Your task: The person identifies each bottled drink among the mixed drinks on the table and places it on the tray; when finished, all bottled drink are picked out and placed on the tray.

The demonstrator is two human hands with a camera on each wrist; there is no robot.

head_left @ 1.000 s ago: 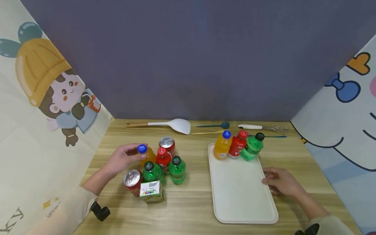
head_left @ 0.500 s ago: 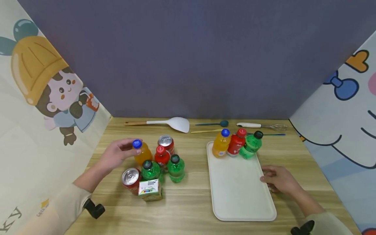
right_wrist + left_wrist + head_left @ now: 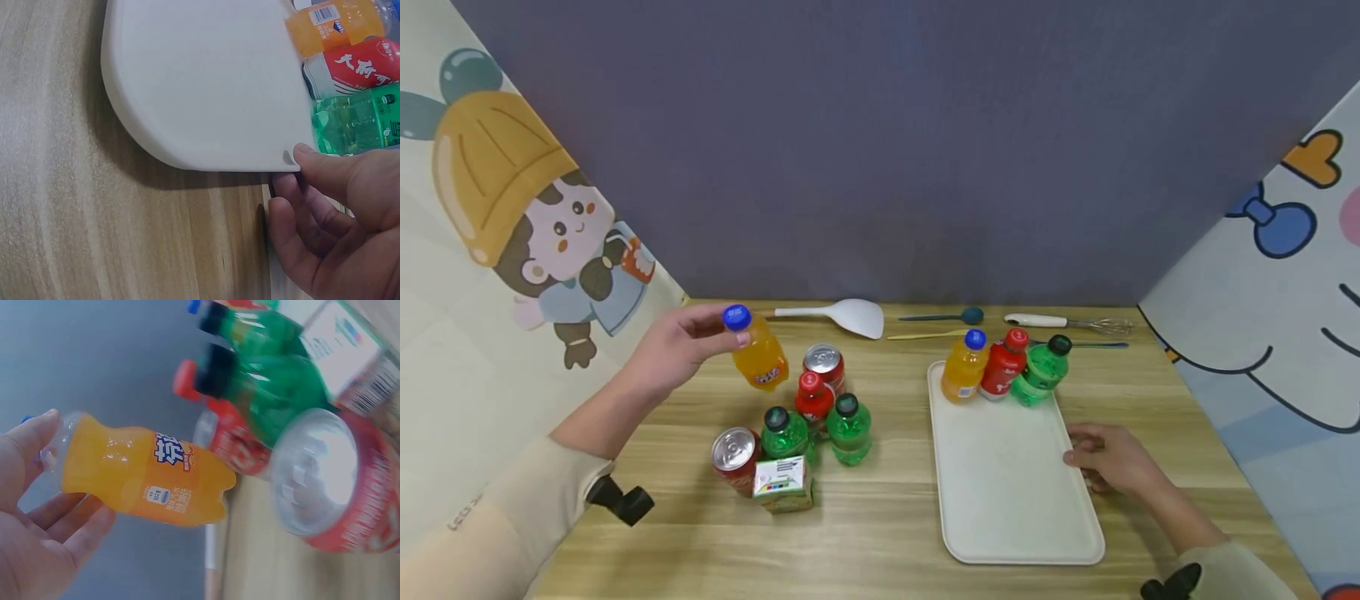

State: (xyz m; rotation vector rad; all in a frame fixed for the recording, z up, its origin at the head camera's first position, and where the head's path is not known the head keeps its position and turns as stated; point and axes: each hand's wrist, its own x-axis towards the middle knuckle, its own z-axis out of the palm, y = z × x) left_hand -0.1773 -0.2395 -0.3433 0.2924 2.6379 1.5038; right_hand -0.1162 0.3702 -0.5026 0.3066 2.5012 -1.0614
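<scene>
My left hand (image 3: 672, 350) grips an orange soda bottle (image 3: 760, 354) with a blue cap by its upper part. In the left wrist view the orange soda bottle (image 3: 147, 469) hangs free of the cans and bottles beside it. At the right edge of a white tray (image 3: 1018, 492), my right hand (image 3: 1116, 458) pinches the rim. The right wrist view has the thumb of the right hand (image 3: 350, 219) on top of the tray (image 3: 206, 81) and the other fingers curled under it. Another orange soda bottle (image 3: 964, 371), a red bottle (image 3: 1002, 367) and a green bottle (image 3: 1041, 373) stand at the tray's far end.
Left of the tray cluster a red can (image 3: 736, 458), another can (image 3: 825, 364), a red bottle (image 3: 814, 400), two green bottles (image 3: 850, 433) and a drink carton (image 3: 784, 487). Along the back lie a white spatula (image 3: 853, 318), a dark spoon (image 3: 970, 317) and a whisk (image 3: 1067, 322).
My left hand has lifted the orange soda bottle out of the cluster, up and slightly left, and the bottle now tilts. The right hand keeps its place at the tray's edge.
</scene>
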